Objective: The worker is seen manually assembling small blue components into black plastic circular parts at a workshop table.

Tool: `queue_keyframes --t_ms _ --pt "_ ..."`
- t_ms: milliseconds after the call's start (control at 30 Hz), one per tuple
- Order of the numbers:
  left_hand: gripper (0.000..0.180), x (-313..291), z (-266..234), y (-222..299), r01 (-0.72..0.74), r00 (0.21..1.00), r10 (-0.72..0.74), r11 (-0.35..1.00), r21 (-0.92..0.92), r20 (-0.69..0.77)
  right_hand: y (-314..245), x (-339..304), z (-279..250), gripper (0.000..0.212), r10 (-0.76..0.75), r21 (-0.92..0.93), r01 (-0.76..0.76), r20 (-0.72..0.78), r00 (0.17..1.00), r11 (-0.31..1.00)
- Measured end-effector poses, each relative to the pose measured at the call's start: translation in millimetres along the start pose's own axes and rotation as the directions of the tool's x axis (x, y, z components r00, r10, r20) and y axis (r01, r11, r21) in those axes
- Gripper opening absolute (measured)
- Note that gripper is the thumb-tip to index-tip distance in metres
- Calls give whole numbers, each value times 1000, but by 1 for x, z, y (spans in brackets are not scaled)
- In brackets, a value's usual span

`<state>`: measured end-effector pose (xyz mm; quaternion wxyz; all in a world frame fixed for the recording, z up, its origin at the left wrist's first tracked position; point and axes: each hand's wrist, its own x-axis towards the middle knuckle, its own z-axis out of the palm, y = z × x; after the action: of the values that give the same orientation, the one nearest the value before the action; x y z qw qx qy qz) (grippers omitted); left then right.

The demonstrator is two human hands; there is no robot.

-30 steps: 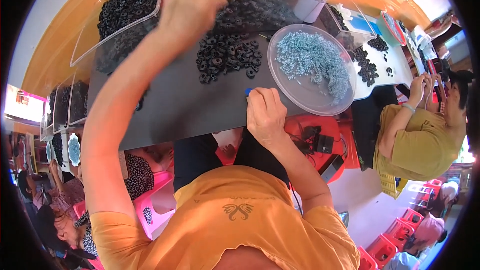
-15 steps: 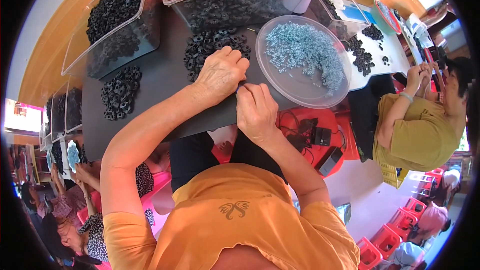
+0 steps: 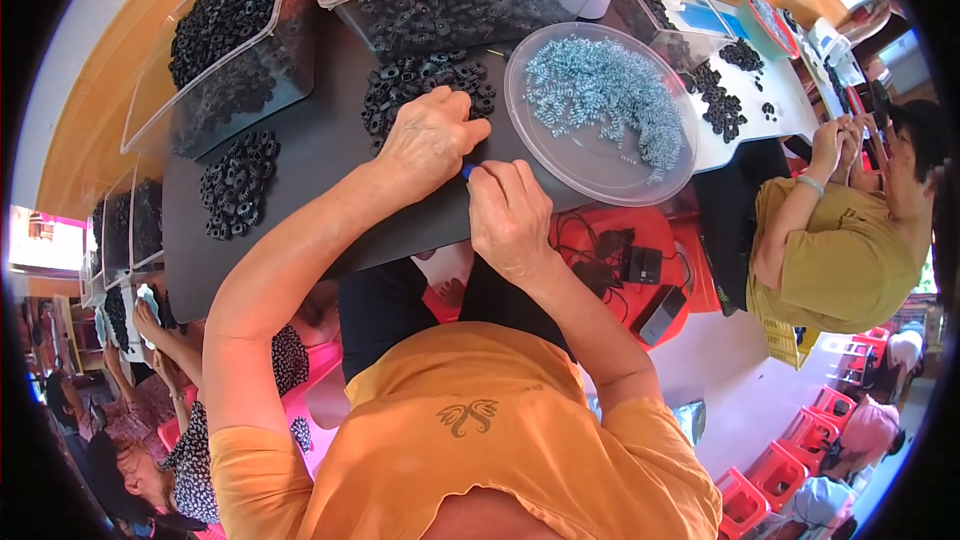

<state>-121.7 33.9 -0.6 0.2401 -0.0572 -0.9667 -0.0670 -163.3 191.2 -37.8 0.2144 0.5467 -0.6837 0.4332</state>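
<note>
My left hand [image 3: 432,138] is closed over the front of a pile of small black plastic parts [image 3: 440,75] on the dark table. Its fingertips are tucked under, so what they hold is hidden. Close beside it, at the table's near edge, my right hand [image 3: 510,212] is pinched. A small blue piece [image 3: 467,171] sticks out between its fingers, too little of it showing to name. To the right of both hands lies a round clear plastic lid or shallow tray [image 3: 528,140] with a heap of small pale-blue metal springs [image 3: 605,100] on it.
Clear bins [image 3: 300,15] full of black parts stand along the back. A second black pile [image 3: 240,185] lies at left. A red stool [image 3: 600,285] with cables and black devices is below right. A co-worker [image 3: 835,240] sits at right, others at left.
My hands have drawn slightly apart, the left fingers lifting a little. The blue piece at my right fingertips shows more now. The whole view has shifted slightly.
</note>
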Motion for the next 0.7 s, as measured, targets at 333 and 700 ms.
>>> queue_keyframes --t_ms 333,700 --pt "13 -21 -30 18 241 964 -266 883 -402 -5 2 2 -2 23 22 54 -21 -23 999 998" --pt "15 -84 -45 33 487 694 -662 142 -862 283 -2 39 15 11 172 -342 -112 151 973 933"
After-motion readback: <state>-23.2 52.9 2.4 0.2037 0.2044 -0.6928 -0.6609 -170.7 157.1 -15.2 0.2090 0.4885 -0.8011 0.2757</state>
